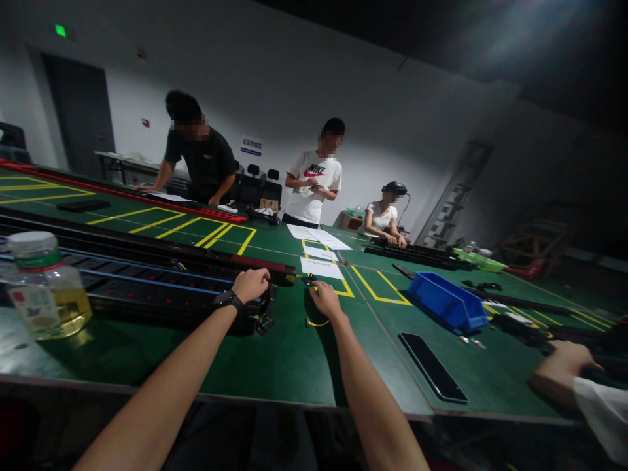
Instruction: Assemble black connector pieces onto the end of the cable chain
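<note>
- The black rack (147,288) ran left from my left hand (251,285), curled at its end; whether it gripped, I couldn't tell.
- Just right, my right hand (324,299) pinched a small black part (309,280).

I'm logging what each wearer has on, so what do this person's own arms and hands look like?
The left hand and right hand are ungloved. No sleeve shows on the left forearm or right forearm. A dark wristwatch with a dark strap circles the left wrist; the right wrist appears unadorned.
</note>
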A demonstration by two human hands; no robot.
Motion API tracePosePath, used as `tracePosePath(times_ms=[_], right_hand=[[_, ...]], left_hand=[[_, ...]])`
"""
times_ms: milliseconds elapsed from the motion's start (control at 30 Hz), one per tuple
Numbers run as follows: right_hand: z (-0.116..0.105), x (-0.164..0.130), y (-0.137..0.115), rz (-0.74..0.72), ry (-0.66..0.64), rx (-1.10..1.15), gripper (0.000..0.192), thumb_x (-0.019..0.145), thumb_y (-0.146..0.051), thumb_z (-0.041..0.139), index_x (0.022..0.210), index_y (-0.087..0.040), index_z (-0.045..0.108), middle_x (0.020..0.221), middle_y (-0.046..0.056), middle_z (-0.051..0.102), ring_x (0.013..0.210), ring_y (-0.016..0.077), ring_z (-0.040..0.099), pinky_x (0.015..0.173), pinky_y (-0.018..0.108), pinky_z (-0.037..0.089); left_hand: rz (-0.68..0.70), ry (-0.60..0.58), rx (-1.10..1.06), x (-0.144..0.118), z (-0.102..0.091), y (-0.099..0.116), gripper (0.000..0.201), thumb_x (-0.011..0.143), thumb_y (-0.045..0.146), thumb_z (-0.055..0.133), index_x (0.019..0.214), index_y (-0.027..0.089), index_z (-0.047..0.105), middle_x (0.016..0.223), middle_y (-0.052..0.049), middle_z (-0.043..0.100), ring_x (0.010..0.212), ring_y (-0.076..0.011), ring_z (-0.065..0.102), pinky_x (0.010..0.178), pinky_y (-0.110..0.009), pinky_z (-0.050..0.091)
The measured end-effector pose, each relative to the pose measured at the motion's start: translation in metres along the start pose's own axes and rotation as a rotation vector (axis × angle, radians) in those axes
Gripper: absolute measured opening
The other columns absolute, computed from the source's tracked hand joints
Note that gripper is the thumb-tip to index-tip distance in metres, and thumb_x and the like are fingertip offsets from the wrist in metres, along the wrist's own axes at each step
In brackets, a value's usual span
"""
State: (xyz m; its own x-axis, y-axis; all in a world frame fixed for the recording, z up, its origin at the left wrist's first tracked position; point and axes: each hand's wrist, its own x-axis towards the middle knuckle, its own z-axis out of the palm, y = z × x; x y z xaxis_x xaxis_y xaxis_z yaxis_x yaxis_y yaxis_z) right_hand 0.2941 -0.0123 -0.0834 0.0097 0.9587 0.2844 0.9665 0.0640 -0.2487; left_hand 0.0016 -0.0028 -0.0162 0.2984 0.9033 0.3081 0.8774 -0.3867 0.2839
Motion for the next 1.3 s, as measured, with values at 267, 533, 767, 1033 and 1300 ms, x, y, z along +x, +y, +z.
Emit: tracePosePath(times_ms=[267, 533, 767, 1033, 1300], right_hand=[[0.010, 0.001, 0.000, -0.036, -0.140, -0.034, 0.051, 0.107, -0.038, 0.038, 0.156, -0.026, 0.048, 0.163, 0.008, 0.044, 0.149, 0.0305, 0.040, 0.119, 0.054, 0.031], [-0.011, -0.001, -0.003, -0.102, -0.100, 0.035, 0.032, 0.098, -0.028, 0.055, 0.123, -0.023, 0.075, 0.128, 0.009, 0.073, 0.118, 0.0246, 0.065, 0.100, 0.033, 0.046], [-0.027, -0.004, -0.003, 0.056, 0.108, 0.060, 0.029, 0.096, -0.026, 0.051, 0.106, -0.023, 0.078, 0.107, 0.008, 0.076, 0.099, 0.0240, 0.068, 0.084, 0.031, 0.048], [-0.019, -0.002, 0.002, -0.038, 0.102, 0.104, 0.034, 0.094, -0.028, 0.060, 0.125, -0.019, 0.072, 0.125, 0.011, 0.068, 0.116, 0.0248, 0.062, 0.101, 0.034, 0.046], [-0.020, -0.004, 0.000, -0.119, 0.045, 0.126, 0.035, 0.096, -0.016, 0.054, 0.125, -0.019, 0.073, 0.127, 0.010, 0.071, 0.120, 0.0241, 0.061, 0.105, 0.034, 0.045]], left_hand=[[-0.004, 0.005, -0.020, -0.001, -0.001, 0.002, 0.031, 0.091, 0.025, 0.051, 0.108, 0.029, 0.076, 0.106, -0.006, 0.080, 0.101, -0.0251, 0.074, 0.090, -0.032, 0.052], [-0.003, 0.004, -0.006, 0.000, 0.001, 0.000, 0.032, 0.091, 0.026, 0.051, 0.110, 0.030, 0.076, 0.107, -0.005, 0.080, 0.100, -0.0243, 0.074, 0.091, -0.032, 0.052], [-0.006, -0.001, -0.005, 0.000, 0.000, 0.000, 0.032, 0.091, 0.026, 0.050, 0.110, 0.031, 0.076, 0.106, -0.004, 0.080, 0.100, -0.0244, 0.073, 0.090, -0.031, 0.053], [-0.011, -0.006, 0.001, -0.001, -0.001, 0.002, 0.033, 0.092, 0.026, 0.049, 0.110, 0.030, 0.076, 0.107, -0.005, 0.080, 0.101, -0.0252, 0.073, 0.089, -0.032, 0.052], [0.006, 0.004, -0.006, 0.000, 0.000, 0.002, 0.033, 0.091, 0.026, 0.049, 0.109, 0.029, 0.076, 0.107, -0.006, 0.080, 0.101, -0.0258, 0.074, 0.090, -0.033, 0.052]])
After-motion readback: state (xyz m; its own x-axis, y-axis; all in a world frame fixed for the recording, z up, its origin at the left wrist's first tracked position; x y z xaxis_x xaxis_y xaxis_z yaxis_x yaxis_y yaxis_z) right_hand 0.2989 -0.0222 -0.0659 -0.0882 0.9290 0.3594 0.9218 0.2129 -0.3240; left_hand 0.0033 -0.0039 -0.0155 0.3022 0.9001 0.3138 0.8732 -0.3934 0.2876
